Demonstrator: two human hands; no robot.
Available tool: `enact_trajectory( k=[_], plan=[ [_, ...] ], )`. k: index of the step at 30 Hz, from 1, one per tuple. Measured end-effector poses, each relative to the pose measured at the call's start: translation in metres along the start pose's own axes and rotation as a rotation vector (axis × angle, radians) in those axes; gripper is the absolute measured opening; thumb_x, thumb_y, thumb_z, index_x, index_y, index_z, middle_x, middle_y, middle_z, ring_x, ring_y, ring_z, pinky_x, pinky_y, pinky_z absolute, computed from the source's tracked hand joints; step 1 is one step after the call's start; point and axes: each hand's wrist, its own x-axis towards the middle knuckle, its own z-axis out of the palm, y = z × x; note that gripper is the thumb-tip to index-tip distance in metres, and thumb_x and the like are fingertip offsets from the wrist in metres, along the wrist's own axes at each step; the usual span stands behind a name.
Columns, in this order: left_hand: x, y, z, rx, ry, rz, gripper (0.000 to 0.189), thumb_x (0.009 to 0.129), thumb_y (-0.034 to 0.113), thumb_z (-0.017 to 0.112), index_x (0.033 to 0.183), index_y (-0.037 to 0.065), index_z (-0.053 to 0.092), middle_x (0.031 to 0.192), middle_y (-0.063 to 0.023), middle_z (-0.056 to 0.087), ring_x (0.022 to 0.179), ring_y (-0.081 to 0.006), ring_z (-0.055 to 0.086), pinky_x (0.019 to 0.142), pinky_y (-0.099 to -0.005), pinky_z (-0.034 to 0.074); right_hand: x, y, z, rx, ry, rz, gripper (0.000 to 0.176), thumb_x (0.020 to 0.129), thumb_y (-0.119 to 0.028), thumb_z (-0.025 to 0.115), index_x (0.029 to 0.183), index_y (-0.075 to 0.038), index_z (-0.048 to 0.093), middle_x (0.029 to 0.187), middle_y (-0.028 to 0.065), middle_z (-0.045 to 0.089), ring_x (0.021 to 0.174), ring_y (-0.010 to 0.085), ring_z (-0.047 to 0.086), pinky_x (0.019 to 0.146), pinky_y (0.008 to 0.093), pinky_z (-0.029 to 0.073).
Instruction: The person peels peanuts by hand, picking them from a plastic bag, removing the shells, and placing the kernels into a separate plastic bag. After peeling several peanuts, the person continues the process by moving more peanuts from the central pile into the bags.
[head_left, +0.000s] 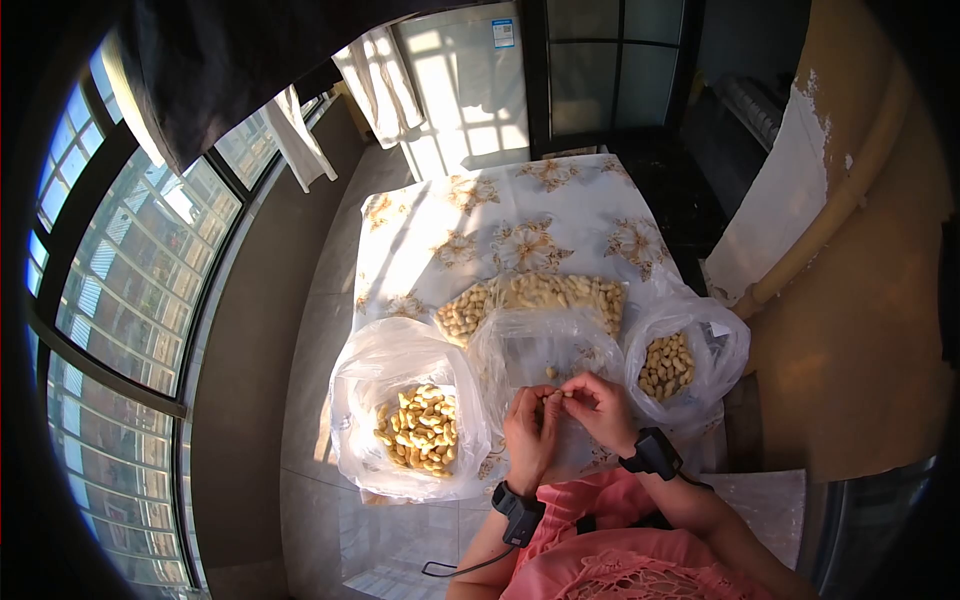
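Note:
My left hand [530, 428] and my right hand [600, 405] meet in front of me, fingertips pinched together on one peanut [556, 396] over a clear plastic bag [540, 345] that looks nearly empty. A single nut [550, 372] lies inside that bag. Left of my hands stands an open plastic bag with peanuts in the shell [418, 428]. To the right, another bag holds a smaller heap of peanuts [667, 365]. Behind the middle bag lies a long bag of peanuts [540, 295]. Both wrists wear black bands.
The bags rest on a table with a floral cloth [520, 215]. Curved windows [120, 280] run along the left, with cloths hanging above. A yellow wall [850, 330] with a pipe stands close on the right. A white cabinet or fridge [470, 80] is beyond the table.

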Motion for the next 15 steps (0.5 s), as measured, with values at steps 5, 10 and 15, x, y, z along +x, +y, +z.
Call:
enact_trajectory(
  k=[5,10,15],
  plan=[
    [-0.001,-0.004,0.001,-0.011,0.015,0.020,0.010,0.095,0.010,0.065,0.098,0.001,0.065,0.088,-0.0135,0.066,0.073,-0.0260,0.065,0.065,-0.0336,0.050,0.000,0.003,0.001,-0.025,0.011,-0.039,0.017,0.088,-0.001,0.071,0.103,-0.003,0.065,0.087,0.0056,0.069,0.079,0.0120,0.068,0.070,0.0267,0.053],
    [-0.002,-0.006,0.001,-0.031,0.013,0.001,0.011,0.097,0.011,0.062,0.099,0.001,0.064,0.090,-0.0148,0.066,0.077,-0.0293,0.066,0.068,-0.0354,0.051,0.001,-0.005,0.000,-0.013,-0.018,-0.046,0.015,0.091,-0.005,0.070,0.104,-0.002,0.065,0.089,0.0061,0.070,0.079,0.0121,0.068,0.071,0.0265,0.053],
    [-0.002,-0.006,0.001,-0.041,0.010,-0.031,0.011,0.097,0.011,0.062,0.100,0.001,0.064,0.091,-0.0145,0.066,0.079,-0.0297,0.066,0.070,-0.0359,0.051,0.000,-0.007,0.000,0.013,-0.032,-0.025,0.014,0.093,-0.008,0.068,0.105,-0.001,0.065,0.090,0.0067,0.070,0.080,0.0118,0.067,0.071,0.0264,0.053]
  ],
)
